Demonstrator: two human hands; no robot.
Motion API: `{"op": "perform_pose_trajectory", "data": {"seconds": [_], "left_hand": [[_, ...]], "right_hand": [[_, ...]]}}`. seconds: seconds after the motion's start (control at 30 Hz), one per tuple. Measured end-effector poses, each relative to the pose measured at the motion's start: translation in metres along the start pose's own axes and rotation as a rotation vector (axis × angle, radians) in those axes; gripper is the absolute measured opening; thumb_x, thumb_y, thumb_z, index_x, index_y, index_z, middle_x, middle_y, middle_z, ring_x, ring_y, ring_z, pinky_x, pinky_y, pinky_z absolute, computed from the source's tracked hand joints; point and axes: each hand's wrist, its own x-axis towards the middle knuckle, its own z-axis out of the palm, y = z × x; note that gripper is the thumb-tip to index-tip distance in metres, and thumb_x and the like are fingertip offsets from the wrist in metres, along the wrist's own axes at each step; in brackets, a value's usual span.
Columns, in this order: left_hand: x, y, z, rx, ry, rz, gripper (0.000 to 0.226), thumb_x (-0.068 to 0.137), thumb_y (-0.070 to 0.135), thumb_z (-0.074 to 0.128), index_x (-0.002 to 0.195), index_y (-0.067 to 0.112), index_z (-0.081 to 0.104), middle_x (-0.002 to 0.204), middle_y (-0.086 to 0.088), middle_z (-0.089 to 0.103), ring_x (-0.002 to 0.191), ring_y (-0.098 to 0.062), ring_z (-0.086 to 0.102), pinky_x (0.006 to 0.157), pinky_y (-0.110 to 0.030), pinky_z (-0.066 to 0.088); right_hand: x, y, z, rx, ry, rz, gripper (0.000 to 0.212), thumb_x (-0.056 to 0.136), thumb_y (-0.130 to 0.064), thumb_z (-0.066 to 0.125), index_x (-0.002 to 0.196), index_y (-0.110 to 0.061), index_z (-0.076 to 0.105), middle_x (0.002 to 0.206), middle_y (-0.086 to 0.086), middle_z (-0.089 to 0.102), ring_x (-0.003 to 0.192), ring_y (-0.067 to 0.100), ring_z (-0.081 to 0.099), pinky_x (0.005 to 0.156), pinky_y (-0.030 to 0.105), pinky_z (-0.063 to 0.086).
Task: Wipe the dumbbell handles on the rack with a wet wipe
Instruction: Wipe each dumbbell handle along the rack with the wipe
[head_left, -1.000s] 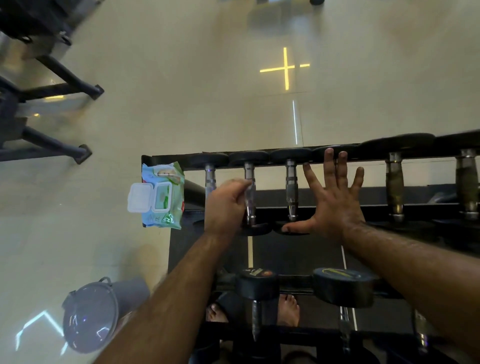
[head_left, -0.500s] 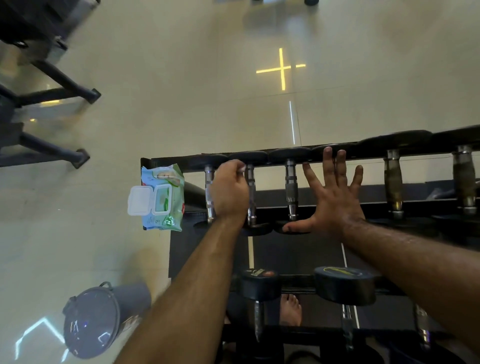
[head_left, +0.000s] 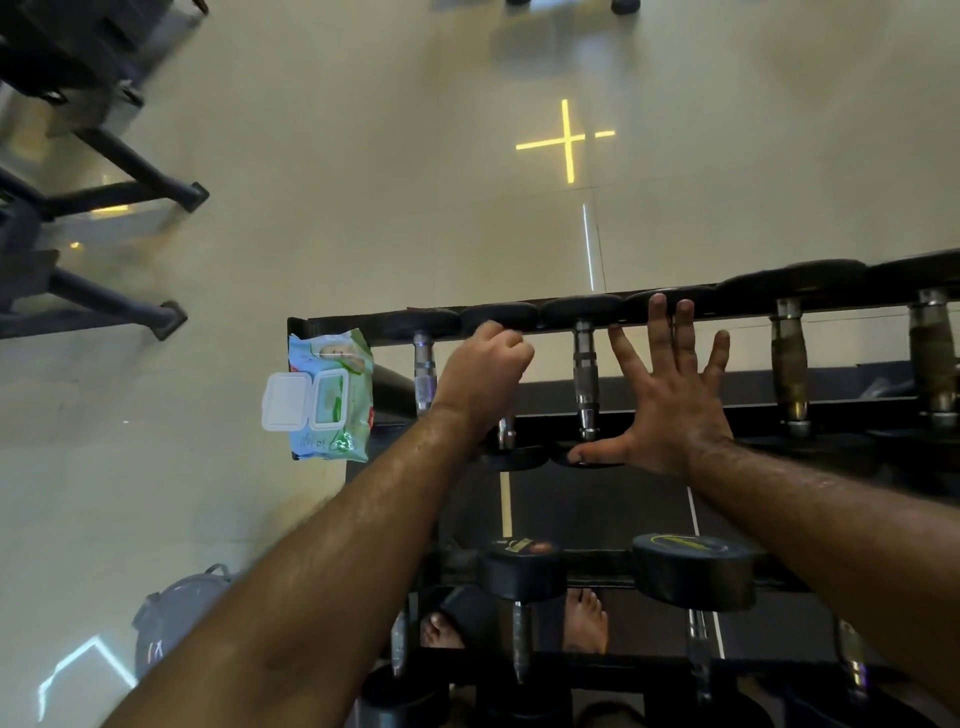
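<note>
Wipes pack (head_left: 326, 396), lid flipped open, sits on the rack's (head_left: 332, 323) left end at about 9 o'clock of the hands. Just right of it, the left hand (head_left: 480, 382) is curled in a fist around the second dumbbell handle (head_left: 505, 430), near its far end; any wet wipe inside the fist is hidden, so its presence cannot be confirmed. The third handle (head_left: 585, 384) stands bare between the hands. At 3 o'clock, the right hand (head_left: 667, 402) lies flat with fingers spread, bracing on the top tier. Risk: a hard stroke may roll the gripped dumbbell on its rails, or a hidden wipe may bunch and leave the handle partly uncleaned.
</note>
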Motion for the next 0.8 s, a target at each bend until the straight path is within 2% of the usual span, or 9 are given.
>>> {"op": "perform_pose_trajectory", "data": {"seconds": [0.07,0.13,0.23,0.33,0.4,0.5,0.57,0.67,0.8], "left_hand": [[-0.004,0.005,0.003,0.042,-0.108,0.062,0.019,0.085,0.003,0.073,0.1,0.015,0.076,0.099,-0.003,0.073,0.098,-0.024,0.06,0.087,-0.038,0.056],[-0.017,0.013,0.0,-0.055,-0.256,0.07,0.018,0.09,0.013,0.073,0.106,0.021,0.077,0.102,0.002,0.072,0.099,-0.018,0.062,0.092,-0.037,0.056],[-0.04,0.01,-0.01,-0.355,-0.397,-0.138,0.018,0.094,0.014,0.071,0.105,0.026,0.078,0.103,0.006,0.074,0.098,-0.012,0.067,0.092,-0.038,0.059],[-0.061,-0.001,-0.024,-0.628,-0.195,-0.448,0.017,0.094,0.01,0.071,0.102,0.024,0.078,0.1,0.01,0.074,0.096,-0.003,0.068,0.091,-0.03,0.059],[-0.076,-0.007,-0.031,-0.732,-0.028,-0.615,0.019,0.093,0.009,0.072,0.1,0.025,0.079,0.095,0.013,0.075,0.094,0.001,0.069,0.088,-0.023,0.058],[-0.095,-0.01,-0.035,-0.823,0.129,-0.751,0.02,0.092,0.011,0.072,0.099,0.027,0.081,0.093,0.013,0.076,0.094,0.0,0.071,0.09,-0.029,0.061],[-0.105,-0.009,-0.041,-0.821,0.193,-0.799,0.019,0.093,0.011,0.071,0.102,0.025,0.08,0.096,0.012,0.076,0.095,-0.002,0.071,0.089,-0.03,0.062],[-0.113,-0.013,-0.049,-0.837,0.327,-0.864,0.016,0.094,0.012,0.072,0.103,0.023,0.08,0.096,0.01,0.076,0.095,-0.008,0.072,0.085,-0.03,0.062],[-0.125,-0.025,-0.058,-0.895,0.473,-0.913,0.011,0.094,0.015,0.076,0.101,0.022,0.081,0.096,0.009,0.078,0.095,-0.012,0.074,0.084,-0.026,0.061]], "right_hand": [[-0.001,0.002,0.002,-0.002,0.023,0.002,0.164,0.04,-0.121,0.024,0.172,-0.025,0.0,0.172,0.018,-0.034,0.158,0.044,-0.03,0.121,0.082,0.003],[0.0,0.002,0.002,0.004,0.024,-0.004,0.163,0.041,-0.121,0.022,0.172,-0.025,0.005,0.173,0.018,-0.032,0.159,0.045,-0.029,0.12,0.082,0.003],[0.001,0.001,-0.002,0.007,-0.023,-0.012,0.163,0.04,-0.121,0.018,0.172,-0.026,0.001,0.171,0.018,-0.035,0.158,0.045,-0.031,0.121,0.081,-0.002],[-0.002,0.002,-0.001,-0.025,-0.028,-0.059,0.157,0.049,-0.119,0.017,0.172,-0.022,0.006,0.174,0.019,-0.028,0.159,0.046,-0.027,0.123,0.078,-0.006],[-0.006,0.0,0.003,-0.04,0.024,-0.151,0.142,0.066,-0.111,0.027,0.169,-0.014,0.026,0.179,0.018,-0.003,0.164,0.044,-0.011,0.125,0.075,-0.001],[-0.019,-0.035,-0.001,0.053,0.079,-0.43,0.108,0.083,-0.086,0.055,0.161,-0.013,0.04,0.167,0.014,0.041,0.157,0.039,0.034,0.125,0.066,0.03],[-0.019,-0.084,-0.012,0.092,-0.043,-0.584,0.086,0.089,-0.07,0.066,0.155,-0.017,0.048,0.15,0.009,0.058,0.137,0.032,0.056,0.111,0.052,0.052],[-0.009,-0.153,-0.023,0.028,-0.229,-0.528,0.061,0.093,-0.063,0.068,0.136,-0.02,0.063,0.128,0.004,0.064,0.116,0.027,0.061,0.091,0.043,0.055],[0.002,-0.189,-0.02,-0.197,-0.272,-0.392,0.04,0.1,-0.034,0.066,0.133,-0.012,0.066,0.127,0.011,0.063,0.117,0.033,0.06,0.091,0.048,0.055]]}}
